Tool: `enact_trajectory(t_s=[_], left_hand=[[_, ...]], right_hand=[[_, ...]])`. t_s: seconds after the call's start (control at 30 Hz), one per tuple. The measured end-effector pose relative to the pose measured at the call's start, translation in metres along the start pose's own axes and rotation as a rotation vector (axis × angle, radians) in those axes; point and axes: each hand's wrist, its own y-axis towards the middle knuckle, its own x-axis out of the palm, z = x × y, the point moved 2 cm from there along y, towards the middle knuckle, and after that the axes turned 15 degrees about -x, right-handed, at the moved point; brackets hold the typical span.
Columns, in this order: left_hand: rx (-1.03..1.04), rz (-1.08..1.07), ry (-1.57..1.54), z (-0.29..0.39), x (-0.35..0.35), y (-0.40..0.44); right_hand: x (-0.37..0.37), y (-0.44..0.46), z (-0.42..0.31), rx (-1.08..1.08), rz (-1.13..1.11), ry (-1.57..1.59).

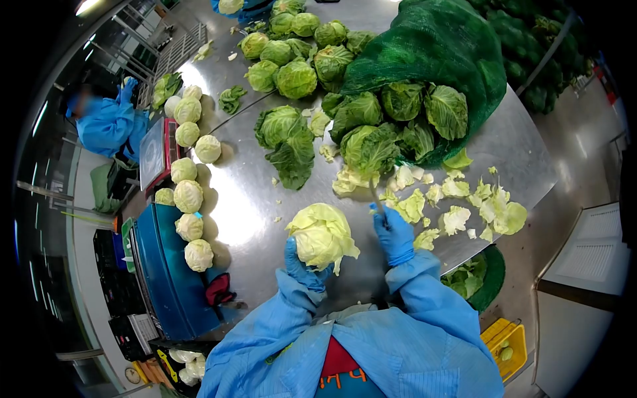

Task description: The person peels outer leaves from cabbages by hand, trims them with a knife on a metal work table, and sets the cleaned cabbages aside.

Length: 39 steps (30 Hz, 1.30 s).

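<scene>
My left hand [304, 268], in a blue glove, holds a pale cabbage [322, 233] from its left side and below, just above the metal table [265, 225]. A few of its outer leaves hang loose at the lower right. To the right, my right hand [393, 232], also gloved in blue, is closed around the handle of a knife [375, 192] whose blade points away from me. The knife and the held cabbage are apart. Torn leaves [456, 220] are scattered right of my right hand.
A green mesh sack [438, 53] spills cabbages at the back right, beside a pile of green cabbages [296, 78]. Pale cabbages [188, 196] line the left edge near a scale [154, 156]. A co-worker [106, 123] stands at far left. A yellow crate [507, 345] is lower right.
</scene>
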Motion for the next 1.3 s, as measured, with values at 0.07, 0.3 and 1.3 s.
enact_trajectory(t_s=[0.07,0.3,1.3], left_hand=[[-0.006,-0.007,0.063,0.004,0.004,0.005],[-0.028,0.075,0.318,0.0,0.015,0.008],[0.406,0.376,1.852,-0.003,-0.022,0.024]], right_hand=[[-0.006,-0.001,0.01,0.126,0.024,0.083],[-0.026,-0.006,-0.026,0.453,-0.055,0.832],[0.014,-0.011,0.034,0.679,0.182,0.76]])
